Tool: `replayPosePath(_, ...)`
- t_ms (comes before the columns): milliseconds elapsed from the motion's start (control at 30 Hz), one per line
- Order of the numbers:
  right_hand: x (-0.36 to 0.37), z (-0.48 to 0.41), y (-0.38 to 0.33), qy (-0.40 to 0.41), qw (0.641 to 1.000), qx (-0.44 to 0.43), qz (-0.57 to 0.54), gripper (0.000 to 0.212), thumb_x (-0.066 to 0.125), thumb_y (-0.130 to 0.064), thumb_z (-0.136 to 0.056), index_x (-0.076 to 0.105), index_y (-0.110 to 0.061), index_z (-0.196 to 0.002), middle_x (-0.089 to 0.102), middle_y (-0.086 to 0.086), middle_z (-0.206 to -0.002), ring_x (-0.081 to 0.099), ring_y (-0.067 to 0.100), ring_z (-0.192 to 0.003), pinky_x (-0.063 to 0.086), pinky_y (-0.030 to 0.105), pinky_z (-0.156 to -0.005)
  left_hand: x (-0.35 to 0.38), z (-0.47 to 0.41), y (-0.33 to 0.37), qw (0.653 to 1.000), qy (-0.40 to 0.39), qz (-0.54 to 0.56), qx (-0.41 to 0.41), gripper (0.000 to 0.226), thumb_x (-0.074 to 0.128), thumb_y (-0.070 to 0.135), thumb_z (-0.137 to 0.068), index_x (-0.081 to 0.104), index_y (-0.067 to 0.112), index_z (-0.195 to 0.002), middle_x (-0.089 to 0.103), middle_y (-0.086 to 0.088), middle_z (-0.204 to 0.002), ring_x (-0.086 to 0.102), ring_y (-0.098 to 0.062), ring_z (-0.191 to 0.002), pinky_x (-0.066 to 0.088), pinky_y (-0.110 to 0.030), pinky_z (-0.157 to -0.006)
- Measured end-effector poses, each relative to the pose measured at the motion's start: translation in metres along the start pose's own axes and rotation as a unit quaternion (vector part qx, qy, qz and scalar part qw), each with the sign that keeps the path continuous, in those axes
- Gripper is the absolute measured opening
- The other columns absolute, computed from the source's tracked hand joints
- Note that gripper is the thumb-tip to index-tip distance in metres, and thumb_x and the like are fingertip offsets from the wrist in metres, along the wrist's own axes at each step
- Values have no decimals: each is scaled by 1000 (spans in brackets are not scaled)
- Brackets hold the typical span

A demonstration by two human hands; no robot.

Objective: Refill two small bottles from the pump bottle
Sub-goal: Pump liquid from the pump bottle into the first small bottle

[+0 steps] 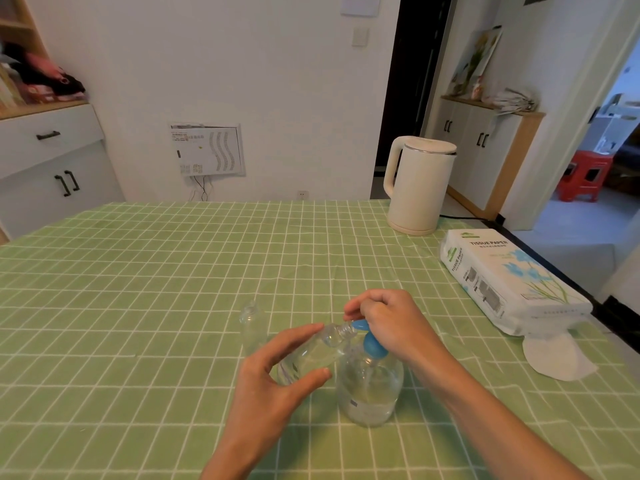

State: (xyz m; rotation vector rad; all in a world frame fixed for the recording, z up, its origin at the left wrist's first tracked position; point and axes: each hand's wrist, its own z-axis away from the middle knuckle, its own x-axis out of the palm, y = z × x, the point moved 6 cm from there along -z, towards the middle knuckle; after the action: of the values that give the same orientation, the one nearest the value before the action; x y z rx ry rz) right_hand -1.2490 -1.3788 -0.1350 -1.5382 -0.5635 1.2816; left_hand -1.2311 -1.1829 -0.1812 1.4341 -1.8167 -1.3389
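Note:
A clear pump bottle (370, 389) with a blue pump head (372, 342) stands on the green checked tablecloth near the front middle. My right hand (388, 323) rests on top of the pump head with its fingers curled over it. My left hand (277, 375) holds a small clear bottle (311, 351) tilted, its open neck right at the blue spout. A second small clear bottle (252, 327) stands upright just behind and to the left, uncapped and apart from both hands.
A white electric kettle (417, 188) stands at the back right of the table (138, 271). A pack of tissue paper (509, 278) lies along the right edge, with a loose white tissue (557, 358) in front of it. White cabinets stand beyond the table.

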Motion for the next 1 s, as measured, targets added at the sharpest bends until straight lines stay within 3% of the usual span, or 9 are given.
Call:
replayPosePath(533,4,1,4,-6,1000,3,0,39,49,-5,-99,81,-22,-85,80,-8,-88,74,6,-95,56,24,-85,-2,0,-3,1000,4,-6,3,52,86,35,-73,73,47,-121,77,20,-124,69,-4,-122,49,-13,-102)
replayPosePath(1000,-2,-1,-1,1,1000,-3,2,39,50,-7,-98,80,-24,-78,81,-11,-84,75,6,-95,57,29,-91,-2,2,-6,1000,7,-12,1,52,87,35,-73,73,47,-122,76,20,-124,69,-3,-122,48,-11,-103)
